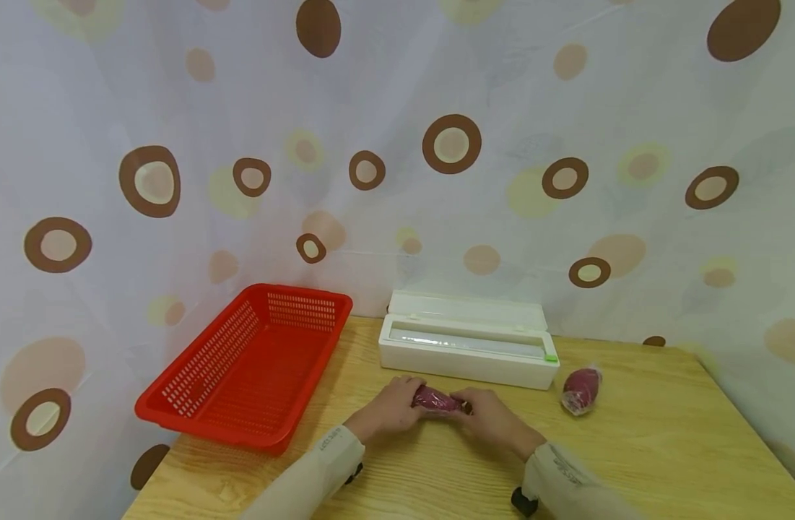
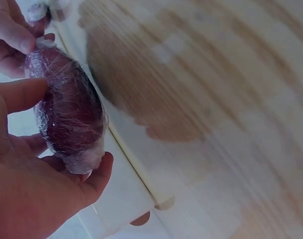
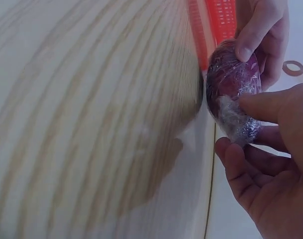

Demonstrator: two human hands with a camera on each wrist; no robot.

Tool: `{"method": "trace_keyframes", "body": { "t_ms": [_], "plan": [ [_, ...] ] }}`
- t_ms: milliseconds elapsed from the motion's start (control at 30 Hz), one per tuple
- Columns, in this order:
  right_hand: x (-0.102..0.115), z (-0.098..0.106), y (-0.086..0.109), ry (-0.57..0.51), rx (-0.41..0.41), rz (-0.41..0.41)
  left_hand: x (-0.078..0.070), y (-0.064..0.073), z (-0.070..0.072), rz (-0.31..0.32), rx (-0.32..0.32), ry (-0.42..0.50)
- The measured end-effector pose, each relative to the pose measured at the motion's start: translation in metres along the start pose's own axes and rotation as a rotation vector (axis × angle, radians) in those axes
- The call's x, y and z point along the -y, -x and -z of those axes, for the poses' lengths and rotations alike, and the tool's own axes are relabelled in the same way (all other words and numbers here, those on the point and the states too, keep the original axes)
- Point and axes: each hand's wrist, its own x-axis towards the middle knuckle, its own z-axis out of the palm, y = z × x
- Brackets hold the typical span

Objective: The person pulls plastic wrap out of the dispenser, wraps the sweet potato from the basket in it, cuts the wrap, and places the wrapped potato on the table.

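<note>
Between my two hands is an oblong purple-red sweet potato (image 1: 435, 399), wrapped in wrinkled clear cling film. My left hand (image 1: 397, 404) grips one end; in the left wrist view its thumb lies on top of the film and its fingers curl below. At the other end, my right hand (image 1: 491, 419) pinches the sweet potato with thumb and fingers, right at a bunched, whitish fold of film (image 3: 233, 119). A second wrapped sweet potato (image 1: 581, 390) lies on the table to the right of my hands.
Behind my hands stands a white cling film box (image 1: 465, 367), its lid (image 1: 468, 309) raised, with a roll (image 1: 468, 342) inside and a green piece at its right end. A red plastic basket (image 1: 319, 383) sits at the left of the wooden table (image 1: 663, 433). A patterned sheet hangs behind.
</note>
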Motion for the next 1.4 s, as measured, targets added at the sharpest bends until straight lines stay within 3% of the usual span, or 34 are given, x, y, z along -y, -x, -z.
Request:
{"method": "trace_keyframes", "body": {
  "t_ms": [267, 533, 800, 1133, 1400],
  "plan": [
    [0.013, -0.012, -0.016, -0.011, 0.021, 0.014, 0.015, 0.006, 0.009, 0.051, -0.058, 0.036],
    [0.017, -0.013, -0.026, 0.003, -0.037, -0.005, 0.024, 0.006, 0.013, 0.094, -0.087, 0.140],
    [0.008, -0.017, -0.028, 0.003, -0.062, -0.025, 0.027, 0.002, 0.013, 0.041, -0.094, 0.166],
    [0.000, -0.009, -0.019, 0.035, -0.086, -0.052, 0.018, -0.003, 0.012, -0.006, -0.030, 0.142],
    [-0.010, 0.005, -0.012, 0.066, -0.097, -0.086, 0.002, -0.012, 0.008, -0.039, -0.024, 0.087]
  ]
}}
